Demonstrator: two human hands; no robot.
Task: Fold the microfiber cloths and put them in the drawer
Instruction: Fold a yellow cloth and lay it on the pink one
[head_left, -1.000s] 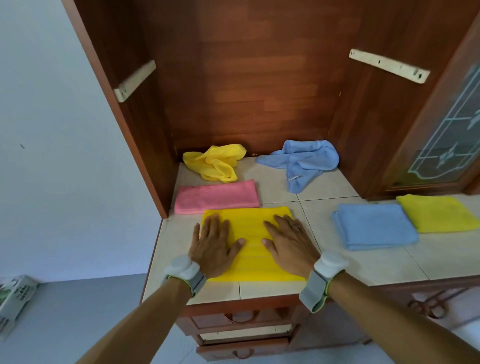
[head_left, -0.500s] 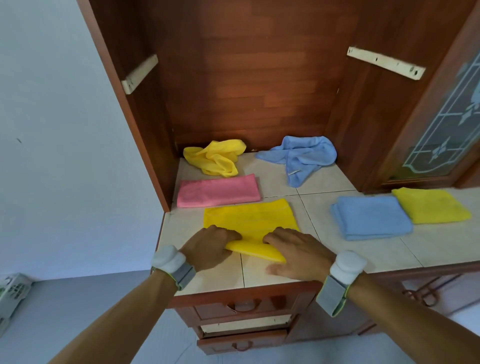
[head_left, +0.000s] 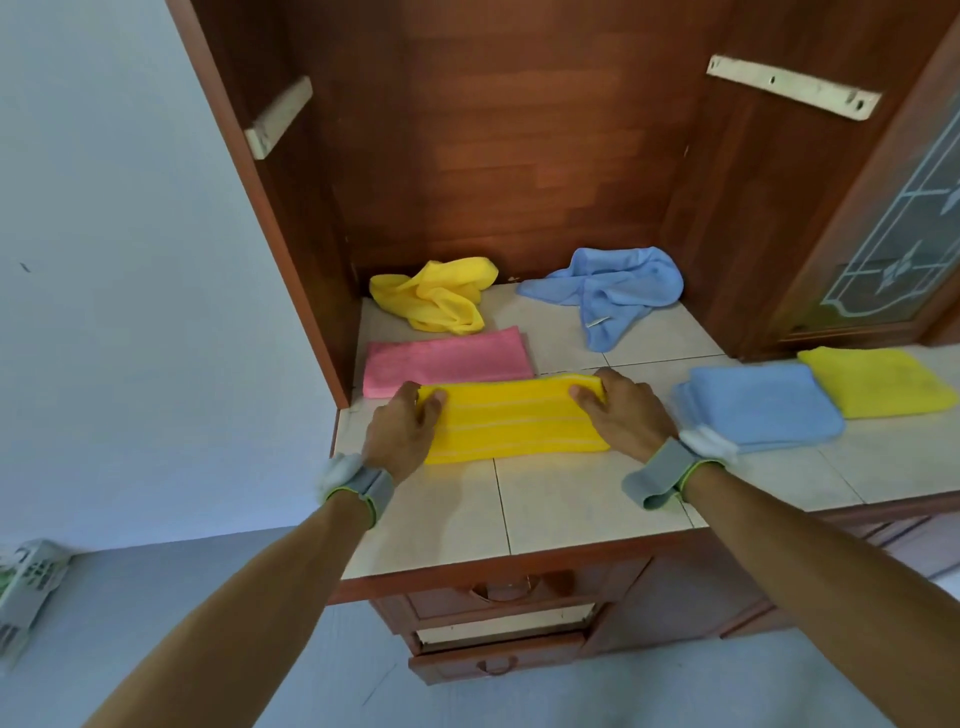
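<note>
A brown wooden cabinet (head_left: 519, 156) forms an open niche over a pale tiled surface (head_left: 571, 499). Below the front edge of the surface are two drawers, and the lower drawer (head_left: 498, 662) stands out a little from its frame. The striped yellow cloth (head_left: 514, 421) lies on the surface near its left end, just in front of the niche. It is folded into a long band with faint pale stripes running along its length. Its long axis runs left to right, roughly parallel to the front edge. Just behind it, touching or nearly so, is a flat folded pink cloth (head_left: 447, 358) with the same left-to-right lie. Deeper in the niche sit a crumpled yellow cloth (head_left: 436, 293) on the left and a crumpled blue cloth (head_left: 613, 286) on the right. On the right of the surface, a folded blue cloth (head_left: 758, 405) lies beside a folded yellow cloth (head_left: 878, 382), their edges meeting. The left hand (head_left: 402, 431) grips the left end of the striped yellow cloth, fingers curled over the far corner and thumb on top. The right hand (head_left: 626, 415) grips the right end the same way. Each wrist wears a grey band (head_left: 363, 486). A small white tag (head_left: 596, 322) hangs on the crumpled blue cloth, its print too small to read.
</note>
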